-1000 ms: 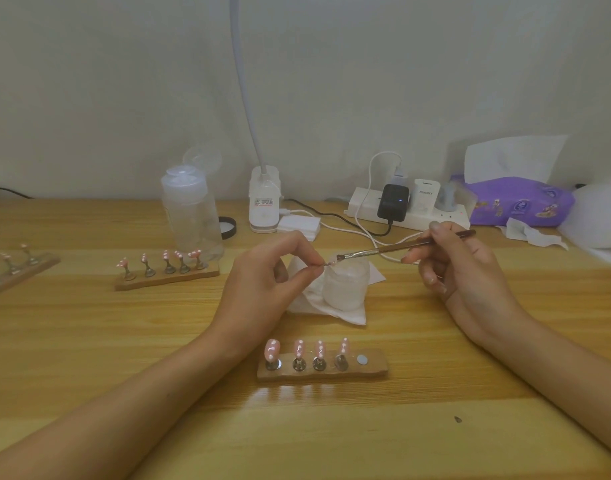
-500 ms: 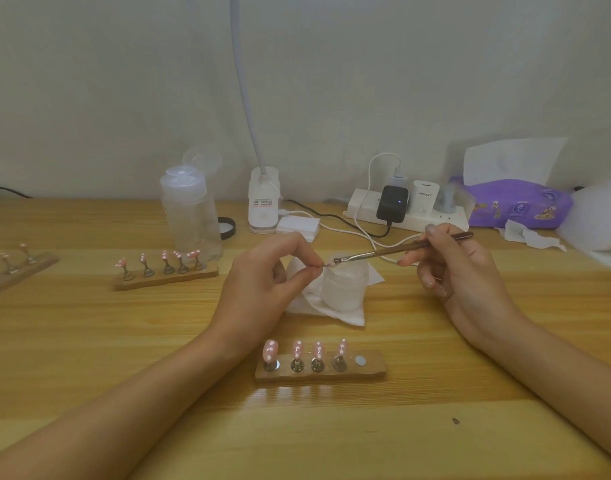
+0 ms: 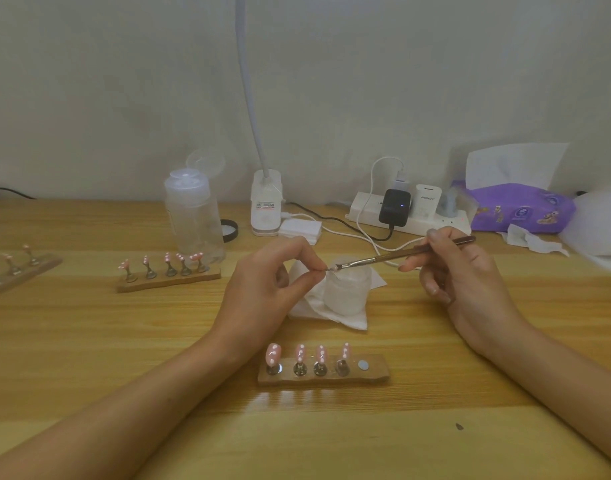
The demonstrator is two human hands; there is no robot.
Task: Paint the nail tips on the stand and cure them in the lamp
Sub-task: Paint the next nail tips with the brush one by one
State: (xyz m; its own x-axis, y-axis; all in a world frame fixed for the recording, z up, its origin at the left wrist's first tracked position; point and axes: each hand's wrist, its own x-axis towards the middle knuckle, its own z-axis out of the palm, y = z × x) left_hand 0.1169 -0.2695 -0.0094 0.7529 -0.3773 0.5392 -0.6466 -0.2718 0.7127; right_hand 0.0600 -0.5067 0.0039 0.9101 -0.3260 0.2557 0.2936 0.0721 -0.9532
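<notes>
A wooden table (image 3: 89, 341). At back left stands a clear plastic bottle (image 3: 193, 216) with its flip cap open; beside it lies a black ring (image 3: 232, 230), possibly a lid. At back right, a white power strip (image 3: 366, 213) carries a black adapter (image 3: 394, 206), next to a purple tissue pack (image 3: 518, 207).

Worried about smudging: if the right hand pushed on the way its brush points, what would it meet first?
Probably the left hand, whose fingertips pinch a small piece right at the brush tip; depth is unclear.
</notes>
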